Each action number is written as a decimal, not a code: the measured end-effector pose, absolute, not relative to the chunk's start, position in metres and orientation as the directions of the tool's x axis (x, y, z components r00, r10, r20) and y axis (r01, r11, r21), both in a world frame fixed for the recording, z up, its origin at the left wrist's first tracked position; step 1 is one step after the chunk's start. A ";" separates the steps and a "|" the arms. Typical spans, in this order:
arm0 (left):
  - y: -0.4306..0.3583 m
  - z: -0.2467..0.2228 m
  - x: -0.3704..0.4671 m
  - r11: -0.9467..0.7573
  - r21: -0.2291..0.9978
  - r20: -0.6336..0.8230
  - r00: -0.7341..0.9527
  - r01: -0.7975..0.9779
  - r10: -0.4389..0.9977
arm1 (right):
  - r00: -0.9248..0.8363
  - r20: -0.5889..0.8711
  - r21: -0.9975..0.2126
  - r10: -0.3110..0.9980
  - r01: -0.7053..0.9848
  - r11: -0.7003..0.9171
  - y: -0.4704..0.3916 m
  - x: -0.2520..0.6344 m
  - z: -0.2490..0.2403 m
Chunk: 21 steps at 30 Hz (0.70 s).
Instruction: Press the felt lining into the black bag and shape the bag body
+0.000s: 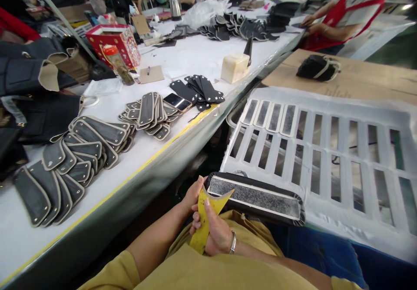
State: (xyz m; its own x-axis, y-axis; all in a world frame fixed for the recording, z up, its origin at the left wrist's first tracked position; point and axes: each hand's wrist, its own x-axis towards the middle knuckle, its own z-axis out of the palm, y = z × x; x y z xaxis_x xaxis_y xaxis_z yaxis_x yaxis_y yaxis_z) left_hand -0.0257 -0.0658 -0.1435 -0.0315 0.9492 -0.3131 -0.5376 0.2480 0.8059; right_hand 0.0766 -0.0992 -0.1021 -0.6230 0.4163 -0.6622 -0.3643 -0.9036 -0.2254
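My right hand (217,231) is wrapped round a yellow strip (205,220) with a curved, pointed upper end, low in front of my body. Beside it my left hand (194,201) has its fingers bent against the strip's left side, and its thumb points up near the end of a black piece; what those fingers grip is partly hidden. The long black piece (256,196), with a grey felt-like centre and a pale border, lies at the near edge of the white slotted tray (265,140). The strip's pointed tip overlaps it in view.
Stacks of dark pale-edged pieces (87,151), a phone (177,102) and black straps (203,90) lie on the white table (137,168). Beyond are a cream block (234,67), a red box (114,44) and a jar (117,64). A person in red (342,20) works at back right.
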 end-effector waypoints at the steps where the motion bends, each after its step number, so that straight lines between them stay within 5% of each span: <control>1: -0.066 -0.142 -0.025 0.254 0.813 -0.318 -0.033 -0.524 0.948 | -0.625 -0.658 -0.230 0.421 -0.366 -0.902 -0.099 0.077 -0.103; 8: -0.067 -0.138 -0.022 0.260 0.849 -0.348 -0.118 -0.460 0.930 | -0.615 -0.660 -0.254 0.432 -0.358 -0.898 -0.099 0.081 -0.101; 17: -0.058 -0.116 -0.014 0.260 0.951 -0.287 -0.170 -0.165 0.943 | -0.508 -0.715 -0.314 0.480 -0.380 -0.870 -0.095 0.085 -0.094; 21: -0.064 -0.120 -0.017 0.431 0.863 -0.467 -0.091 -0.264 0.880 | -0.477 -0.745 -0.403 0.467 -0.237 -0.884 -0.086 0.100 -0.085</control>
State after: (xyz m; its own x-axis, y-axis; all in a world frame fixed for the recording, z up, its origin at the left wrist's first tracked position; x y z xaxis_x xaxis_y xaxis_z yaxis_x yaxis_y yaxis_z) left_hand -0.0170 -0.0638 -0.1202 -0.0906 0.8797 -0.4668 -0.2641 0.4308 0.8630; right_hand 0.0999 -0.0861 -0.0848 -0.4768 0.4671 -0.7447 -0.2369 -0.8841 -0.4028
